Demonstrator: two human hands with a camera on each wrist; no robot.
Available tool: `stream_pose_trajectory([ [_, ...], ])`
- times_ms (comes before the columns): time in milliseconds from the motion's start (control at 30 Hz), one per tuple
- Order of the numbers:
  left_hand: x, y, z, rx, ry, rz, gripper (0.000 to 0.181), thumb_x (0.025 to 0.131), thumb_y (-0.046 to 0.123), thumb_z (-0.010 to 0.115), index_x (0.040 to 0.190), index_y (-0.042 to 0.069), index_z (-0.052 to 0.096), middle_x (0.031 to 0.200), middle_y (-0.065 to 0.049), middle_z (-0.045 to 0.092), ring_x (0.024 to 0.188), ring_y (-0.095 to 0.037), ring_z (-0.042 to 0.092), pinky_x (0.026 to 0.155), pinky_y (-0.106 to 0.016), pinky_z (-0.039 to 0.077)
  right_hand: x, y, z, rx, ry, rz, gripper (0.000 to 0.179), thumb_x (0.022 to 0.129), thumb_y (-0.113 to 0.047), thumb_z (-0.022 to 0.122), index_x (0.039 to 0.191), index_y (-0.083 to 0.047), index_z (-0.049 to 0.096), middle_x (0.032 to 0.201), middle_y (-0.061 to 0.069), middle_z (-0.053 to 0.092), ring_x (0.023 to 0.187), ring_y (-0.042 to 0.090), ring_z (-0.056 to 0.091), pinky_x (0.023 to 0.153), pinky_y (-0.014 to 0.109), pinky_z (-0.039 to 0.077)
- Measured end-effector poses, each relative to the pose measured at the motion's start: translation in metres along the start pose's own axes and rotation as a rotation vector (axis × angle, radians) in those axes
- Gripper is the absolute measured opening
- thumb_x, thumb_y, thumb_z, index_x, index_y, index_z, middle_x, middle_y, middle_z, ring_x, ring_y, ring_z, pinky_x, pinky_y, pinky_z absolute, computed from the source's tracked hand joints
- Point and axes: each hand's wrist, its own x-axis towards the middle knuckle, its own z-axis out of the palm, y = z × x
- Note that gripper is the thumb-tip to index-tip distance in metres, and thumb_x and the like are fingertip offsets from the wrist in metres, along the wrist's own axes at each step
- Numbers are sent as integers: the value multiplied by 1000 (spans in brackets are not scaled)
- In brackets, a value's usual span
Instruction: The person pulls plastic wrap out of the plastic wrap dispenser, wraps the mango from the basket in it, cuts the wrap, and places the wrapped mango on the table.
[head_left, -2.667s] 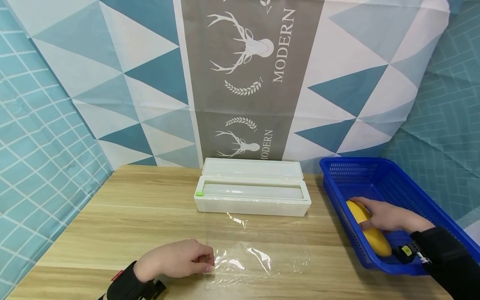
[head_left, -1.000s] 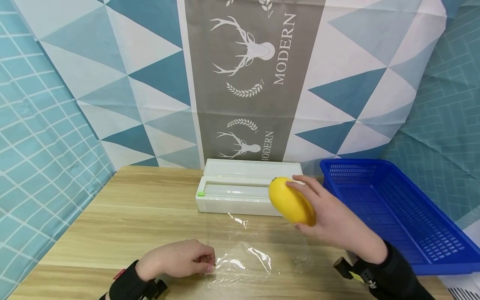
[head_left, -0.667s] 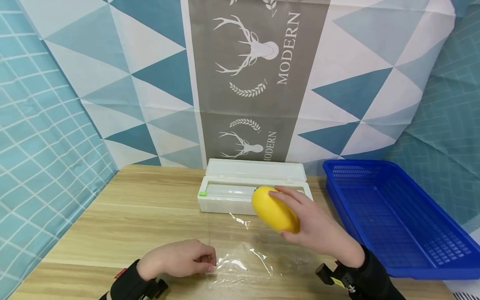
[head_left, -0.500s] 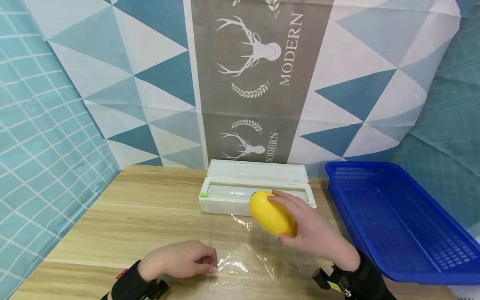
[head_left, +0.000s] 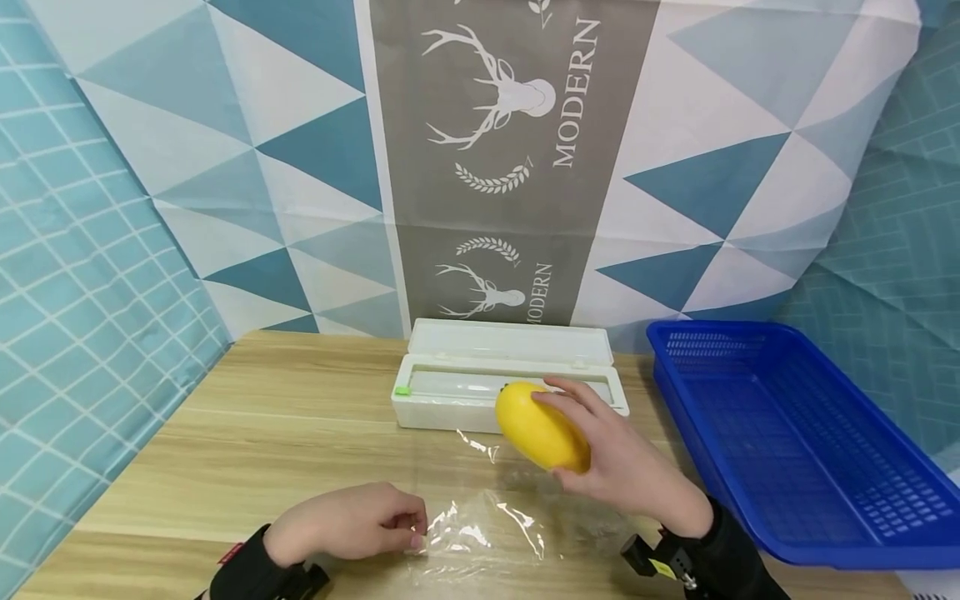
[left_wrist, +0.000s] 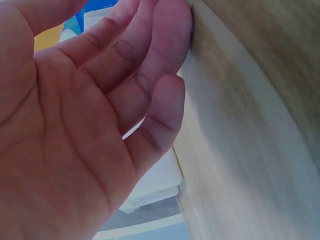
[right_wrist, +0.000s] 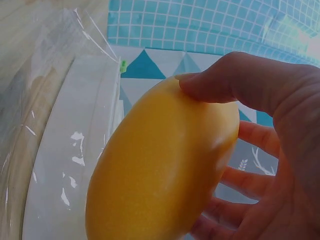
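A yellow mango (head_left: 542,427) is in my right hand (head_left: 618,450), with the thumb on one side and the fingers spread round the other. It hangs above the table, overlapping the front of the white cling film box (head_left: 442,412) in the head view. Clear cling film (head_left: 487,529) runs from that box toward me over the wood, wrinkled and shiny. My left hand (head_left: 352,521) rests low on the table and pinches the film's near left edge. In the left wrist view its fingers (left_wrist: 167,110) are curled, and the fingertips' contact with the film is hidden.
The box's lid (head_left: 510,342) stands open at the back, showing the roll (head_left: 450,384) and a green slider (head_left: 402,391). On the right is a blue plastic basket (head_left: 795,450). Patterned cloth walls (head_left: 315,167) close off the table's back and sides.
My right hand has lifted the mango out of the blue basket and carried it left over the film, slowing over the last half second. The left hand has stayed at the film's edge.
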Motion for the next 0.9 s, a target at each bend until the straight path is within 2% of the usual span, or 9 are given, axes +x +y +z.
stream_pose_trajectory([
  [233, -4, 0, -4, -4, 0, -13, 17, 94, 42, 47, 90, 28, 57, 66, 18, 45, 55, 3, 39, 50, -19, 37, 1, 2, 5, -4, -42, 9, 75, 68, -27, 73, 136, -31, 41, 140, -3, 36, 111, 14, 46, 83, 33, 45],
  [700, -4, -4, -7, -9, 2, -48, 15, 93, 40, 49, 90, 28, 57, 64, 17, 43, 53, 1, 40, 50, -19, 36, 0, 6, 34, 10, -213, -95, 78, 69, -25, 76, 139, -30, 41, 143, 3, 37, 124, 21, 39, 98, 42, 34],
  [900, -4, -4, -9, -6, 12, -52, 16, 93, 42, 49, 91, 28, 58, 64, 16, 45, 54, 0, 41, 50, -20, 37, -1, 5, 43, 23, -293, -93, 75, 71, -23, 75, 138, -31, 42, 143, 3, 36, 124, 20, 39, 98, 38, 35],
])
